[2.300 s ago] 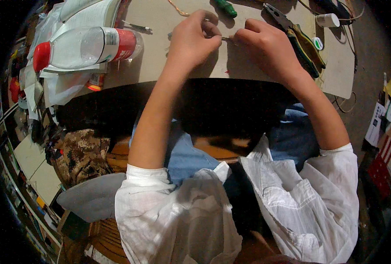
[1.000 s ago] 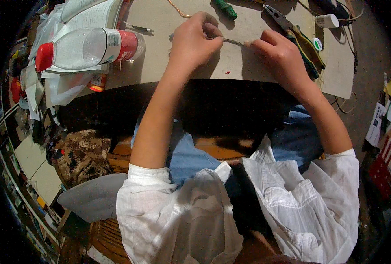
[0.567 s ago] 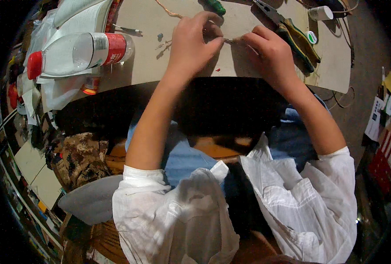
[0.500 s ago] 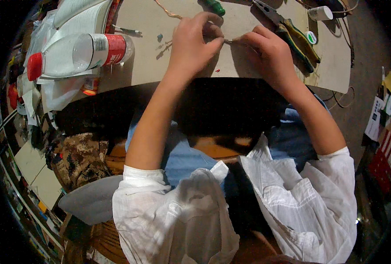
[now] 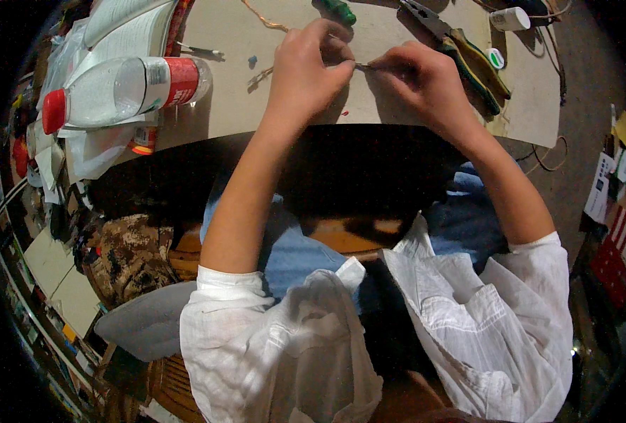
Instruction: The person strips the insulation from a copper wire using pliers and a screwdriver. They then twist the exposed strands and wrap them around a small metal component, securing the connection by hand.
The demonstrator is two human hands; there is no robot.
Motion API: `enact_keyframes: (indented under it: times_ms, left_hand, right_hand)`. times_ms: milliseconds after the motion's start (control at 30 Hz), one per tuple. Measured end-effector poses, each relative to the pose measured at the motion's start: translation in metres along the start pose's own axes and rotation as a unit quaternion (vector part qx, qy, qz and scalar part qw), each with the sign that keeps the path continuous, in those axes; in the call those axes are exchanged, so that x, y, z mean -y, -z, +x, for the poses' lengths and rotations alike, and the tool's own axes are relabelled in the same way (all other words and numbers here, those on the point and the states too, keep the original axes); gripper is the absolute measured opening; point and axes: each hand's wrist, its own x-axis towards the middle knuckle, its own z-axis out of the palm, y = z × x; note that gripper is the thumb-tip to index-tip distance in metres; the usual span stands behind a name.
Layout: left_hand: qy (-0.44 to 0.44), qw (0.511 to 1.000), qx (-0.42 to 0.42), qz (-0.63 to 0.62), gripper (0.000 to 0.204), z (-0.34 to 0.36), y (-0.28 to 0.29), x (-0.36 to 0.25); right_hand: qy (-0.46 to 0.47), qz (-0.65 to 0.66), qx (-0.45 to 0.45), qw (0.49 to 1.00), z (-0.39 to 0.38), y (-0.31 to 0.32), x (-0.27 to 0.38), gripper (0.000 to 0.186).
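Above the table, a thin wire (image 5: pixel 361 65) spans the short gap between my fingertips. My left hand (image 5: pixel 311 67) is closed in a pinch at its left end, and my right hand (image 5: pixel 426 74) pinches the other end between thumb and index finger. Bare copper-coloured strands (image 5: pixel 262 75) stick out to the left of my left hand. A copper wire (image 5: pixel 265 19) runs toward the back of that hand; whether all these are one piece is hidden. Just beyond my fingers lies a green handle (image 5: pixel 339 10). Pliers with yellow and dark green grips (image 5: pixel 471 65) rest beside my right hand.
On the left, a clear bottle with a red cap (image 5: pixel 126 90) lies on an open book (image 5: pixel 133 35) and plastic bags. A short cable piece (image 5: pixel 201 51) is near it. A round green-and-white cap (image 5: pixel 495 58) and a white cup (image 5: pixel 510 20) are at the right. The table edge curves before me.
My right hand has turned slightly at the wrist, its fingers still pinching the wire. My left hand stays almost in place. The whole view has shifted a little.
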Motion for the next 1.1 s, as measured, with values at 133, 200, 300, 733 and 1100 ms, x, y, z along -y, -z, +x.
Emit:
enact_keyframes:
  times_ms: [133, 200, 300, 733, 1100]
  left_hand:
    - [0.024, 1.000, 0.000, 0.003, 0.034, 0.000, 0.000, -0.003]
    - [0.018, 1.000, -0.004, 0.013, 0.033, -0.001, 0.001, -0.002]
    - [0.034, 0.999, -0.005, 0.002, 0.033, -0.002, 0.001, -0.001]
    - [0.035, 0.999, 0.002, -0.008, 0.030, -0.001, 0.001, 0.002]
    - [-0.034, 0.999, -0.003, 0.031, 0.031, -0.006, 0.003, 0.005]
  right_hand:
    - [0.050, -0.109, 0.010, 0.993, 0.000, -0.001, -0.005, 0.017]
    - [0.080, -0.158, 0.005, 0.984, 0.001, -0.002, -0.001, 0.015]
    - [0.119, -0.203, -0.001, 0.972, 0.000, -0.001, 0.003, 0.012]
    - [0.120, -0.232, 0.010, 0.965, -0.007, 0.003, 0.006, 0.011]
    - [-0.131, 0.054, -0.045, 0.989, -0.010, 0.017, -0.006, 0.019]
